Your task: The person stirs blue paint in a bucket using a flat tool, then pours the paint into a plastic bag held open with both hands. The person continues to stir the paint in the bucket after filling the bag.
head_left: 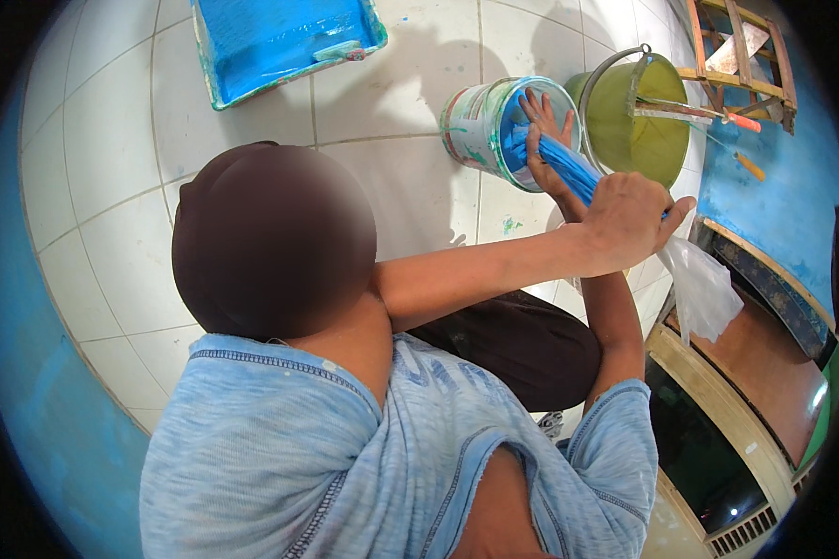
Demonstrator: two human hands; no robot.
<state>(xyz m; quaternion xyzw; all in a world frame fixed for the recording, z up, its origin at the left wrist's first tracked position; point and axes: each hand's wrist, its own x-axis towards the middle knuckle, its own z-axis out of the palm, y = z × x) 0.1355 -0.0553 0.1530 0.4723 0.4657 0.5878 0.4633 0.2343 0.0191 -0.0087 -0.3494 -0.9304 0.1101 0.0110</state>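
A long, twisted plastic bag (573, 170) smeared with blue paint slants from a round white tub (473, 126) up to my left hand (627, 222). My left fist wraps round the bag, and its pale, clear end (704, 289) hangs out beyond. At the tub's mouth, my right hand (547, 140) has its fingers stretched apart, with the bag lying against the palm. Green and blue paint marks the tub's rim. Blue paint shows inside it, but the bag's lower end is hidden there. Both forearms cross over my dark-clad knees (270, 233).
A blue-coated paint tray (284, 47) lies on the white tiled floor (391, 205) ahead. Beside the tub stands an olive-green bucket (657, 121), with a red-handled roller (741, 121) across its rim. A wooden stool (741, 47) and a wooden cabinet (764, 363) are on the right.
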